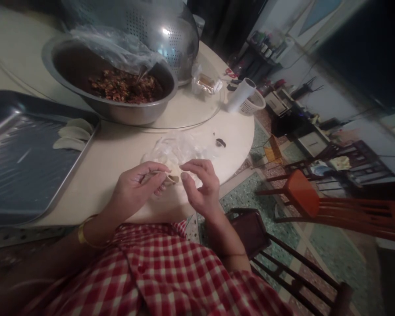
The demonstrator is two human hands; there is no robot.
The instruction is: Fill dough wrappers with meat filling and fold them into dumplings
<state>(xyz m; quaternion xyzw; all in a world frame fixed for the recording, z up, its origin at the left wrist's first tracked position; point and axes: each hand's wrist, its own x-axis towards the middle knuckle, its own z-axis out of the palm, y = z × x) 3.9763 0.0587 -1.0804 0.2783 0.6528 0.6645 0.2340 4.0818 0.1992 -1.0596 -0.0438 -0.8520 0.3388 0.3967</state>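
Observation:
In front of my body, my left hand [136,186] pinches a dumpling [171,177] between thumb and fingers. Its pale wrapper is partly folded, and a brownish patch of filling shows at its right end. My right hand [202,186] hovers just to the right, thumb and index finger slightly apart with nothing visible between them. Behind the hands lies a crumpled clear plastic bag [177,147] with pale wrappers by it, partly hidden. A large steel bowl [128,112] holds dark minced filling [125,85] with a utensil in it. Several finished dumplings [73,134] lie on the metal tray [19,171].
Plastic film [118,48] drapes over the bowl, and a big perforated steel colander [181,44] stands behind. Farther right are a wrapped packet [206,83], a white roll [242,94], a white basket [255,103] and red scissors [230,73]. Wooden chairs [303,193] stand beyond the table edge.

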